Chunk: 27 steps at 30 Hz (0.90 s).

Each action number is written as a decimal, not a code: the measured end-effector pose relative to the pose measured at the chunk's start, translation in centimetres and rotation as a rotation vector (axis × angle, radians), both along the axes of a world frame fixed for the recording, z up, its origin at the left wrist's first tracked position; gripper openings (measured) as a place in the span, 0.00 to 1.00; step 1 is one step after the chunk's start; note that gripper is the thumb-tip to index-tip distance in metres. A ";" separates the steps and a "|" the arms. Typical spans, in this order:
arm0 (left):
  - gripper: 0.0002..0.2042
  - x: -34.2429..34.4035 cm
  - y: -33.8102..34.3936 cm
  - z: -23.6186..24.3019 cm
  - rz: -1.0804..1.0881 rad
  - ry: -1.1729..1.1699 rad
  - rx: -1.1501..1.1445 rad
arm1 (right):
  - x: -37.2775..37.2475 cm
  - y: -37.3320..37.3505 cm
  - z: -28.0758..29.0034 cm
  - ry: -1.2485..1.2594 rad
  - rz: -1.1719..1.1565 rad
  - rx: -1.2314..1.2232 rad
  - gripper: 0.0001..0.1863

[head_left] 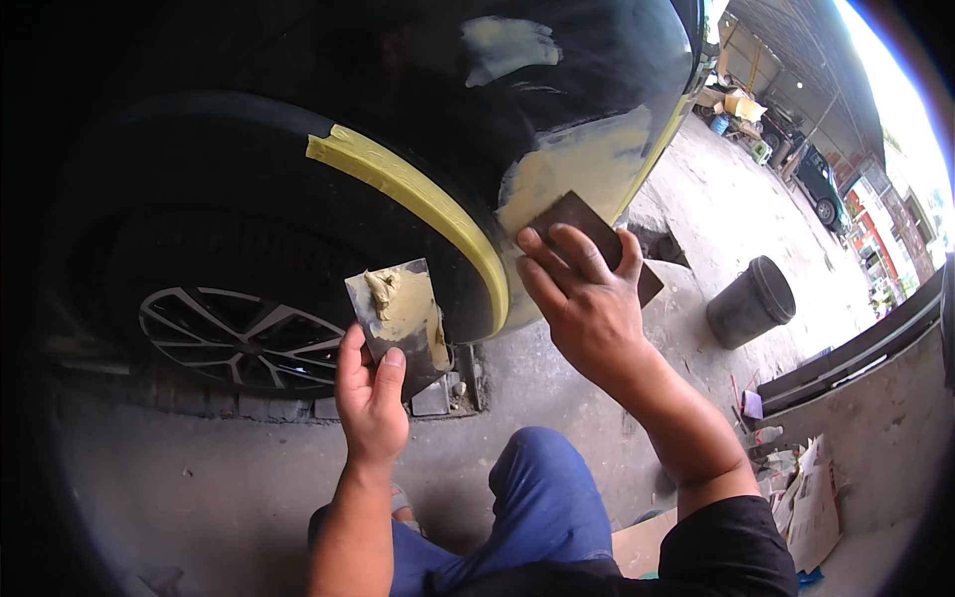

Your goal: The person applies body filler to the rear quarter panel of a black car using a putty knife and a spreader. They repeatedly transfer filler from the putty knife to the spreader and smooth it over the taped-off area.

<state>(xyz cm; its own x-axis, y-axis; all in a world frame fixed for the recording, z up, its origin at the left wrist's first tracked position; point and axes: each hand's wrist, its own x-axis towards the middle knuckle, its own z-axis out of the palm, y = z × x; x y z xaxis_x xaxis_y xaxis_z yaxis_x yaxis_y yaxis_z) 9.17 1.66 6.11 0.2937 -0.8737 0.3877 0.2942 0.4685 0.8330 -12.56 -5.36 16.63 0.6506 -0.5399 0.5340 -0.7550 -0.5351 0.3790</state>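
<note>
Beige putty (403,301) on plate (416,270) in grip of left hand (374,406), dark spreader (585,217) in grip of right hand (594,297).

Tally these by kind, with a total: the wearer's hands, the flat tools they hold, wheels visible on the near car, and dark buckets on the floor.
Hands: 2 (left hand, right hand)
Flat tools: 2 (plate, spreader)
Wheel: 1
Dark bucket: 1
Total: 6

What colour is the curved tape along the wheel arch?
The curved tape is yellow, clearest in head view.
</note>
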 end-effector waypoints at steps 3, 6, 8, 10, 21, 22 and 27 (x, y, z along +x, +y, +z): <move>0.21 0.0 0.1 0.1 -0.004 -0.023 -0.012 | -0.5 0.4 0.2 -0.036 0.007 0.001 0.21; 0.21 0.0 0.1 0.1 -0.015 -0.012 0.001 | 0.7 0.8 2.9 -0.115 0.065 -0.050 0.20; 0.22 -0.3 0.0 0.1 -0.020 -0.010 0.005 | 1.0 -0.6 4.1 -0.081 0.089 -0.147 0.17; 0.21 -0.1 0.0 0.0 -0.002 -0.040 -0.007 | 1.8 -0.1 5.1 -0.130 0.081 -0.071 0.19; 0.24 -0.2 0.0 0.1 -0.019 -0.008 0.022 | 0.0 0.3 4.2 -0.104 0.087 -0.087 0.16; 0.24 -0.1 0.0 0.0 -0.016 -0.020 0.023 | 0.9 0.4 5.2 -0.161 0.100 -0.076 0.18; 0.22 -0.2 -0.1 0.3 -0.003 -0.035 -0.005 | 0.8 -0.9 4.7 -0.128 0.084 -0.061 0.18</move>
<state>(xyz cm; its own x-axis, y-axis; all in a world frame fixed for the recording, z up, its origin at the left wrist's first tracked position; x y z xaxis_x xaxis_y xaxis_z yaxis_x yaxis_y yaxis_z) 8.95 1.55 6.36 0.2775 -0.8724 0.4024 0.2662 0.4722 0.8403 -11.76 -6.28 21.34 0.6164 -0.4507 0.6456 -0.7530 -0.5771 0.3161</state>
